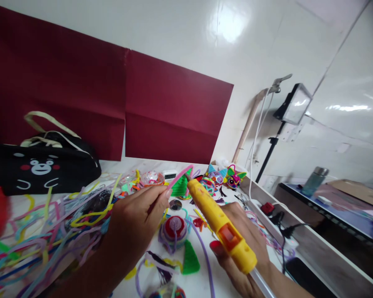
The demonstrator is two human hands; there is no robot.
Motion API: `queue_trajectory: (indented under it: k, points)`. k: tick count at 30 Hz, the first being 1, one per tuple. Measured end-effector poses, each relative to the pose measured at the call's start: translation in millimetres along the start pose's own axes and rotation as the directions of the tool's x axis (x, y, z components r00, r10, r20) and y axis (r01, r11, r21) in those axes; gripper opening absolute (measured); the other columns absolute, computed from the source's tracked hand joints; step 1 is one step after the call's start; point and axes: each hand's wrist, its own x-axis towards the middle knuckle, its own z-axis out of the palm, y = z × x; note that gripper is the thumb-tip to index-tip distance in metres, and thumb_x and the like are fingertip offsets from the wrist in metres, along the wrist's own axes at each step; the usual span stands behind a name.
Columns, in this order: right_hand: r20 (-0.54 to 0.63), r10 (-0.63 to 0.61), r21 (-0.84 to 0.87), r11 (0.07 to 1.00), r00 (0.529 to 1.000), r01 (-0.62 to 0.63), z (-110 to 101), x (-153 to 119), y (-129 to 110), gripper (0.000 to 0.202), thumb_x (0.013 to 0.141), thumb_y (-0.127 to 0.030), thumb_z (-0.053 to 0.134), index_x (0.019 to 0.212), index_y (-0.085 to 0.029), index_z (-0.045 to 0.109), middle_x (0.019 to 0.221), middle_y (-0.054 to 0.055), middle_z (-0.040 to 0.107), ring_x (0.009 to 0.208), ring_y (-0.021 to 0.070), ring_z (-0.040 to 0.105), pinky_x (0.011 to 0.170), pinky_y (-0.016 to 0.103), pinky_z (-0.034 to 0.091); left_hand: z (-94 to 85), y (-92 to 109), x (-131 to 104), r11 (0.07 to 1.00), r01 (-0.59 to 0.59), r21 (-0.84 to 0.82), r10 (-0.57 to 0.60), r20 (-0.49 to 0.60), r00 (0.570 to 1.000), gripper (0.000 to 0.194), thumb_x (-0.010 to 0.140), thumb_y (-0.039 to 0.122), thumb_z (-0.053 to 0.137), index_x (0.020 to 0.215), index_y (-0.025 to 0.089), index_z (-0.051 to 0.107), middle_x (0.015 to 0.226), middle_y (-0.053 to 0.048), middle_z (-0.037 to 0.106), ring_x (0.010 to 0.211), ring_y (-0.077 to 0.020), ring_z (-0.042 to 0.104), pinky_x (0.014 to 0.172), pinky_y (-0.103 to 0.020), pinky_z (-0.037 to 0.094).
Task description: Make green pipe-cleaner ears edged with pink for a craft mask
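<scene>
On a white bench strewn with pipe cleaners, the left hand pinches a pink pipe cleaner against the nozzle of a yellow glue gun clasped in the right hand.

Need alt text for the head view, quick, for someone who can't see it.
The right hand points a yellow glue gun at the tip of a pink pipe cleaner pinched in the left hand, over a white table strewn with colourful pipe cleaners.
</scene>
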Motion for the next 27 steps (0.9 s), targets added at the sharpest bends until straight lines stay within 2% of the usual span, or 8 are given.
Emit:
queue_trajectory:
  k: [5, 8, 12, 16, 21, 27]
  points:
    - [0.040, -0.019, 0.061, 0.998, 0.999, 0.017, -0.3, 0.6, -1.1, 0.024, 0.084, -0.026, 0.049, 0.107, -0.019, 0.050, 0.085, 0.007, 0.054, 0.073, 0.0220, 0.053, 0.062, 0.038, 0.045, -0.5, 1.4, 0.5, 0.999, -0.032, 0.021, 0.032, -0.016, 0.999, 0.031, 0.092, 0.023, 0.043, 0.073, 0.016, 0.065, 0.065, -0.002, 0.072, 0.059, -0.0135, 0.069, 0.058, -0.020, 0.048]
    - [0.053, -0.002, 0.065, 0.998, 0.999, -0.001, -1.5, 1.2, -1.2, 0.026, 0.084, -0.024, 0.048, 0.110, -0.020, 0.050, 0.085, 0.008, 0.056, 0.073, 0.0234, 0.055, 0.061, 0.039, 0.045, -0.9, 2.4, 1.7, 0.998, -0.044, 0.041, 0.045, -0.022, 0.999, 0.032, 0.092, 0.023, 0.042, 0.072, 0.015, 0.065, 0.064, -0.002, 0.072, 0.057, -0.0132, 0.068, 0.056, -0.020, 0.048]
    - [0.070, -0.042, 0.059, 0.998, 0.997, 0.038, -2.7, 1.0, -0.9, 0.031, 0.085, -0.024, 0.048, 0.115, -0.020, 0.049, 0.089, 0.009, 0.058, 0.075, 0.0242, 0.057, 0.061, 0.039, 0.046, -0.9, 3.4, 3.8, 0.997, -0.061, 0.054, 0.063, -0.031, 0.998, 0.033, 0.093, 0.023, 0.042, 0.071, 0.014, 0.066, 0.064, -0.003, 0.072, 0.057, -0.0131, 0.068, 0.056, -0.019, 0.048]
    - [0.054, -0.071, 0.073, 0.995, 0.996, 0.067, 0.1, 1.4, -1.9, 0.028, 0.088, -0.026, 0.047, 0.114, -0.017, 0.051, 0.091, 0.009, 0.058, 0.075, 0.0239, 0.056, 0.061, 0.039, 0.044, -0.2, 3.5, 6.0, 0.996, -0.071, 0.046, 0.073, -0.054, 0.996, 0.035, 0.092, 0.022, 0.042, 0.070, 0.013, 0.067, 0.063, -0.004, 0.072, 0.056, -0.0126, 0.068, 0.056, -0.018, 0.047]
    - [0.020, -0.088, 0.092, 0.992, 0.996, 0.085, 3.1, 3.4, -3.4, 0.025, 0.089, -0.029, 0.048, 0.111, -0.019, 0.052, 0.085, 0.007, 0.056, 0.071, 0.0227, 0.054, 0.059, 0.039, 0.043, 0.4, 3.9, 7.5, 0.996, -0.076, 0.050, 0.079, -0.059, 0.995, 0.034, 0.092, 0.022, 0.043, 0.070, 0.011, 0.067, 0.064, -0.005, 0.072, 0.057, -0.0127, 0.068, 0.057, -0.018, 0.047]
    - [0.055, -0.052, 0.083, 0.995, 0.997, 0.047, -0.9, 2.9, -1.8, 0.027, 0.088, -0.027, 0.047, 0.113, -0.018, 0.051, 0.086, 0.008, 0.057, 0.073, 0.0233, 0.054, 0.061, 0.039, 0.043, -2.1, 3.9, 5.3, 0.996, -0.075, 0.040, 0.077, -0.049, 0.996, 0.034, 0.092, 0.022, 0.042, 0.072, 0.012, 0.067, 0.063, -0.004, 0.072, 0.057, -0.0129, 0.068, 0.057, -0.019, 0.048]
